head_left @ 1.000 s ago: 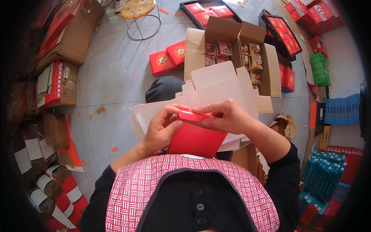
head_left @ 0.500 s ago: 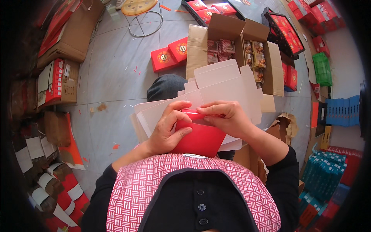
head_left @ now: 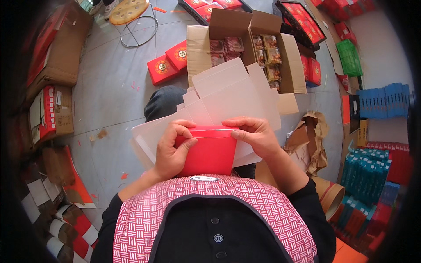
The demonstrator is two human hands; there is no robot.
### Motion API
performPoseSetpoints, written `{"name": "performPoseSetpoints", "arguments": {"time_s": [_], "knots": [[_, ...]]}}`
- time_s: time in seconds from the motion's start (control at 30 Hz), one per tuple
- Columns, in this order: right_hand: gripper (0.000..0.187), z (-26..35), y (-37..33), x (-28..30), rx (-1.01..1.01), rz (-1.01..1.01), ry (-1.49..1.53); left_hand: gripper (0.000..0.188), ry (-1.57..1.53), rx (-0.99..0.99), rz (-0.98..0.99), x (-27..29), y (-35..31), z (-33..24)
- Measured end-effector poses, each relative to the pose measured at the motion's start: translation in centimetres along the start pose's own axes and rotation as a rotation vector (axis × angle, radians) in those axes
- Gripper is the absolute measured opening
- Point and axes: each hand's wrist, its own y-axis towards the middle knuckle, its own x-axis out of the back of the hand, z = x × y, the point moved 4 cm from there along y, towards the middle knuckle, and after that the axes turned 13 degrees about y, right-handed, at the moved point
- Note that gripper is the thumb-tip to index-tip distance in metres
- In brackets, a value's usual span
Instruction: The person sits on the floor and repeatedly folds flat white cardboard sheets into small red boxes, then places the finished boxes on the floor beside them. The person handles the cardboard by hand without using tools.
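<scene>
Close in front of my apron, a red folded card box [head_left: 208,153] is held between both hands. My left hand [head_left: 172,147] pinches its upper left corner, thumb on the near face. At the upper right corner, my right hand [head_left: 254,135] grips the edge with thumb and fingers. A narrow flap along the box's top edge lies between the two hands. Under the box, flat unfolded card blanks [head_left: 232,98], pale side up, lie over my lap in a loose stack. My knee in dark cloth [head_left: 164,102] shows at their left.
An open carton [head_left: 199,57] of wrapped packets stands ahead, with red gift boxes [head_left: 163,68] on its left. A round stool [head_left: 128,12] is further off. Crumpled brown paper [head_left: 316,142] lies at right, near stacked teal boxes [head_left: 366,173]. Cartons [head_left: 63,109] line the left.
My fingers have moved apart along the box's top edge, out to its two corners. The box now sits straighter, its front face turned squarely toward me. The whole view has shifted.
</scene>
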Motion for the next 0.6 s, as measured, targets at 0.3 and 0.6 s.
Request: {"name": "performPoseSetpoints", "arguments": {"time_s": [0.3,0.6], "knots": [[0.021,-2.0,-0.7,-1.1,0.132,-0.316,0.046,0.015,0.045,0.011,-0.038,-0.3,-0.1,-0.4],[0.017,-2.2,-0.5,-2.0,0.242,-0.356,0.06,0.019,0.691,-0.437,0.192,-3.1,3.3,-5.5]]}}
